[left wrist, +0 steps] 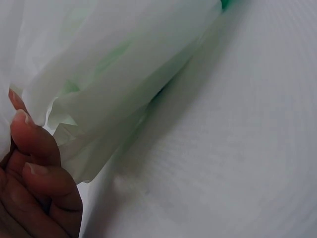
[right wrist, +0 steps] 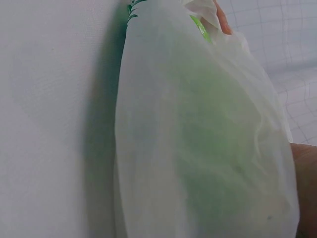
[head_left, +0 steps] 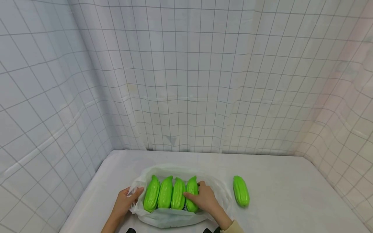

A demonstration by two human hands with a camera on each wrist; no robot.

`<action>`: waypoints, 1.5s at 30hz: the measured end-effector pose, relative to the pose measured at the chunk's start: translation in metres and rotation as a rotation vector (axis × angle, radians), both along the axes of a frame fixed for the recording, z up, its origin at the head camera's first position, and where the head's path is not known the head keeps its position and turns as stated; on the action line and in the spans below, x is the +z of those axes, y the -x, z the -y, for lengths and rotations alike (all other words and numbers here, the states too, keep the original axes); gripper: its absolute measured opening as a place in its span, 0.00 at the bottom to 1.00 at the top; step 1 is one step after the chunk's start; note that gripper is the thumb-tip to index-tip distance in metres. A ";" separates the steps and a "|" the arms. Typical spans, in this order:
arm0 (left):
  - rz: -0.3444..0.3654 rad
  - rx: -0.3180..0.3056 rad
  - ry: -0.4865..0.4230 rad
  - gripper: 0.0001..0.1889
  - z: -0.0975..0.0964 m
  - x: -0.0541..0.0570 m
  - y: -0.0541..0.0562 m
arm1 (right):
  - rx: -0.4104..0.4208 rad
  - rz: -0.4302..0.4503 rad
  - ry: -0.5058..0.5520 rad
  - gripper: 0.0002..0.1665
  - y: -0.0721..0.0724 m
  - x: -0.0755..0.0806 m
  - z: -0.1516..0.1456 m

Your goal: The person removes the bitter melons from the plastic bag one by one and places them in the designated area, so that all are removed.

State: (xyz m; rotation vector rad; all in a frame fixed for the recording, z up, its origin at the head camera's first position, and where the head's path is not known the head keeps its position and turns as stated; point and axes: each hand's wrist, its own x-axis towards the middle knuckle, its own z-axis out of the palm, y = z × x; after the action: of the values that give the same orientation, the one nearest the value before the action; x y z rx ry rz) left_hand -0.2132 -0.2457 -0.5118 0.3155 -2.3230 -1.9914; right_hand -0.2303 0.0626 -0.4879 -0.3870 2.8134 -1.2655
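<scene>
blurred green shapes (right wrist: 213, 144) are veiled by the white bag (right wrist: 148, 99); near its top a bright green sliver (right wrist: 201, 29) is exposed beside the left hand (right wrist: 223, 18). the right hand (right wrist: 306, 186) is partly hidden by the bag's right edge. a white tabletop (right wrist: 44, 124) is seen left of the bag, a gridded curtain (right wrist: 272, 29) to its right.

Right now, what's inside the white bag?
In the white bag: four green vegetables side by side, the rightmost one held by the right hand. They and the bag's near side cover most of its bottom; anything underneath can't be seen.
</scene>
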 end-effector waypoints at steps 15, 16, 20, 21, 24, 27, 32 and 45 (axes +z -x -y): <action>-0.003 -0.008 0.017 0.16 0.001 -0.001 0.000 | -0.045 -0.015 0.064 0.44 -0.004 0.006 0.002; -0.006 -0.009 0.018 0.16 0.001 -0.001 0.000 | -0.046 -0.017 0.067 0.44 -0.003 0.006 0.002; -0.011 -0.006 0.018 0.16 0.000 -0.002 0.001 | -0.057 -0.014 0.072 0.45 -0.003 0.006 0.002; -0.013 -0.007 0.023 0.16 0.000 -0.001 0.001 | -0.059 -0.013 0.074 0.45 -0.003 0.007 0.001; -0.010 -0.004 0.029 0.17 0.000 -0.001 0.001 | -0.064 -0.018 0.080 0.44 -0.004 0.008 0.001; -0.001 -0.001 0.037 0.17 0.000 -0.001 0.001 | -0.066 -0.025 0.090 0.44 -0.004 0.010 0.002; 0.011 0.001 0.039 0.18 0.001 -0.001 0.000 | -0.072 -0.052 0.096 0.44 -0.006 0.011 0.003; 0.014 -0.002 -0.003 0.18 0.000 0.000 -0.002 | -0.094 -0.090 0.104 0.44 -0.010 0.014 0.004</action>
State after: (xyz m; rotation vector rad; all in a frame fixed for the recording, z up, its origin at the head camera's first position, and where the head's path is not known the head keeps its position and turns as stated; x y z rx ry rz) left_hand -0.2110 -0.2456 -0.5114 0.3290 -2.3293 -2.0008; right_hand -0.2198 0.0584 -0.4736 -0.3264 2.8797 -1.4526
